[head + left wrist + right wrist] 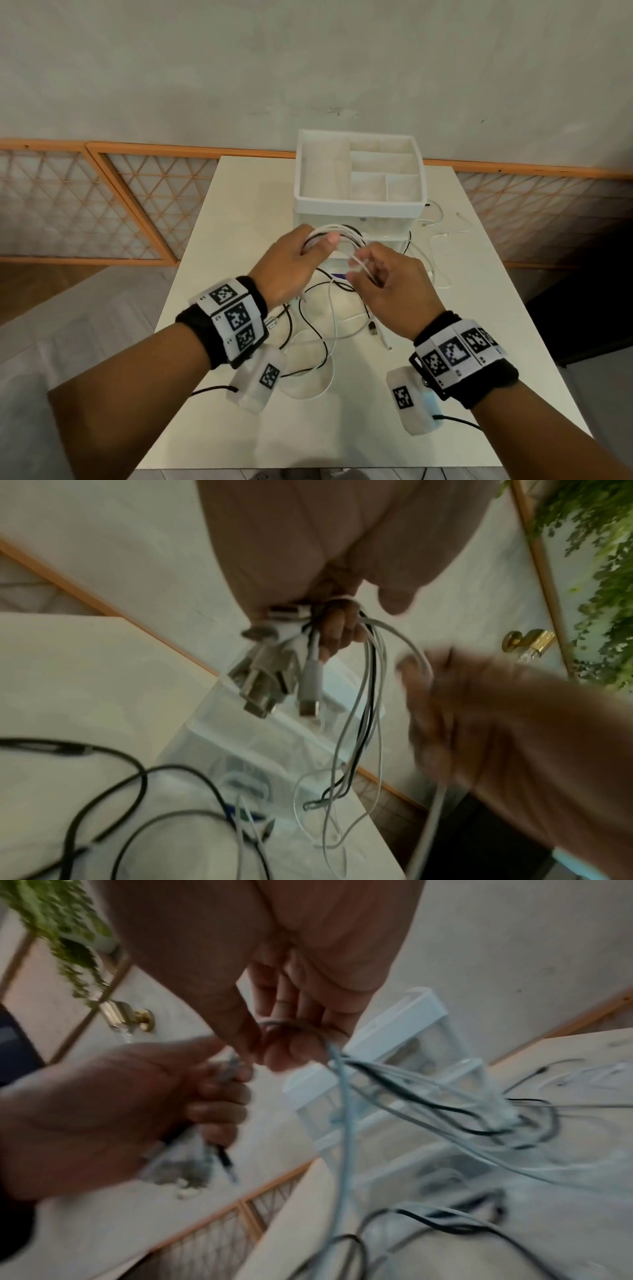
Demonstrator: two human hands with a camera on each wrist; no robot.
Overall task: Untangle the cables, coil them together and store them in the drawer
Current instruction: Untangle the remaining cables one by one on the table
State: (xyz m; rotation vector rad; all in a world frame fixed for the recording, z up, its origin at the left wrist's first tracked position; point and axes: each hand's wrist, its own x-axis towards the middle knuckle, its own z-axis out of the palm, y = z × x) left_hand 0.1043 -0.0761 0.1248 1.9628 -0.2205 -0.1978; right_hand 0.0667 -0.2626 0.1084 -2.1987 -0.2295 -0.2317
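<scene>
2 hands are busy above the table (191,274): my left hand (291,260) grips the bunch of cables (337,233), my right hand (387,277) pinches 1 white cable (358,262), near the drawer box (359,205).

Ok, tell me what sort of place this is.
Probably a room in a home: a small white table against a plain wall, a white drawer organiser on it, trailing green plant and a brass door knob nearby.

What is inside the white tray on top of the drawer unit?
The tray shows only bare white compartments, one large and several small. No cables lie in it. The near wall hides the front strip of the floor.
</scene>
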